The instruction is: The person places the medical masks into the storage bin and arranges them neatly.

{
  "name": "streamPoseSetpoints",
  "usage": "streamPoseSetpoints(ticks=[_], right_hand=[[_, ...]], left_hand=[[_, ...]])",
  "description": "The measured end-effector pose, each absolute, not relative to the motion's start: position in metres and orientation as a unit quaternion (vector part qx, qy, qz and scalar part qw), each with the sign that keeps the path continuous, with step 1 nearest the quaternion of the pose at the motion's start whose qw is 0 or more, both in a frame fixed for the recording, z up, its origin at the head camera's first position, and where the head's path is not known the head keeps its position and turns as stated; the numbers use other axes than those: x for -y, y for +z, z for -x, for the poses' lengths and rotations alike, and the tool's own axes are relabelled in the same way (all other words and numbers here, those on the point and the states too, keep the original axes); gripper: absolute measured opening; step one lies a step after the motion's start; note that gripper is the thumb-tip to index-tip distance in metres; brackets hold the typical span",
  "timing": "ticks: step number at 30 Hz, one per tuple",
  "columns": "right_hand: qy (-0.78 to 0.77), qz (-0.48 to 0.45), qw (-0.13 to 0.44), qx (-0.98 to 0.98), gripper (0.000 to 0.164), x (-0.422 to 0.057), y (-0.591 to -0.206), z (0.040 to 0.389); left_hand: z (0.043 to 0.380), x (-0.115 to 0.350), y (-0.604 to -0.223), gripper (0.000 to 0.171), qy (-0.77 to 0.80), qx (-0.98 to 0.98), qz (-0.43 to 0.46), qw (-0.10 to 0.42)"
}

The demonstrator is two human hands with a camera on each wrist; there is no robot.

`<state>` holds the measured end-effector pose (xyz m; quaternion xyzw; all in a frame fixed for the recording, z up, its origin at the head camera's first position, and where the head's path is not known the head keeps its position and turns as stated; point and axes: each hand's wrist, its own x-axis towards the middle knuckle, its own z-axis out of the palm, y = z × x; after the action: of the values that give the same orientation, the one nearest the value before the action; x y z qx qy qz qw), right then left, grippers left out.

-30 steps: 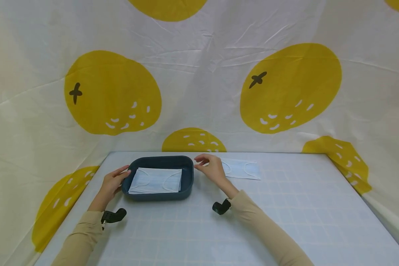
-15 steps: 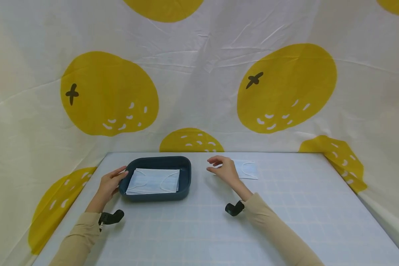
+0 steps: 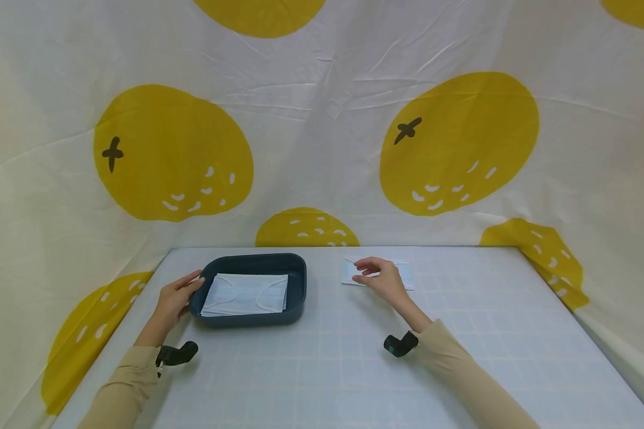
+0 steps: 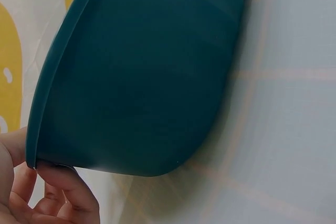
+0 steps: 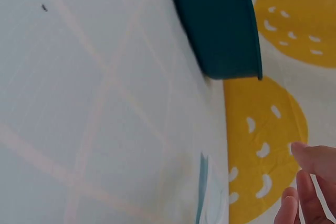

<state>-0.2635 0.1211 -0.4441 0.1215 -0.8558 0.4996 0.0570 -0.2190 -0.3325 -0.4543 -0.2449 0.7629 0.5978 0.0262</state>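
Observation:
A dark teal plastic basin [image 3: 254, 322] stands at the back left of the table in the head view. A small stack of pale blue face masks [image 3: 245, 294] with white ear loops lies in it. My left hand [image 3: 172, 301] grips the basin's left rim, thumb on the rim and fingers [image 4: 73, 184] beneath it in the left wrist view. Another face mask [image 3: 349, 273] lies flat on the table right of the basin. Above it hovers my right hand [image 3: 385, 281], fingers loosely bent and holding nothing. It hides the middle of that mask.
The table [image 3: 322, 369] has a pale cloth with faint grid lines. Behind it hangs a white curtain [image 3: 322, 149] printed with yellow fruit. A black wrist camera [image 3: 401, 344] sits on each sleeve.
My right hand has moved right, from beside the basin's right rim to above the loose face mask. My left hand stays on the basin. The head view has shifted slightly.

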Motion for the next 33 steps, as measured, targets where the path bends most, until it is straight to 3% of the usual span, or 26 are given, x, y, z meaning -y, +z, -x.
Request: streamPoseSetpoints(ticks=[33], right_hand=[[0.486, -0.004, -0.011, 0.874, 0.049, -0.242, -0.466, 0.285]], left_hand=[[0.217, 0.331, -0.454, 0.064, 0.589, -0.772, 0.236, 0.027]])
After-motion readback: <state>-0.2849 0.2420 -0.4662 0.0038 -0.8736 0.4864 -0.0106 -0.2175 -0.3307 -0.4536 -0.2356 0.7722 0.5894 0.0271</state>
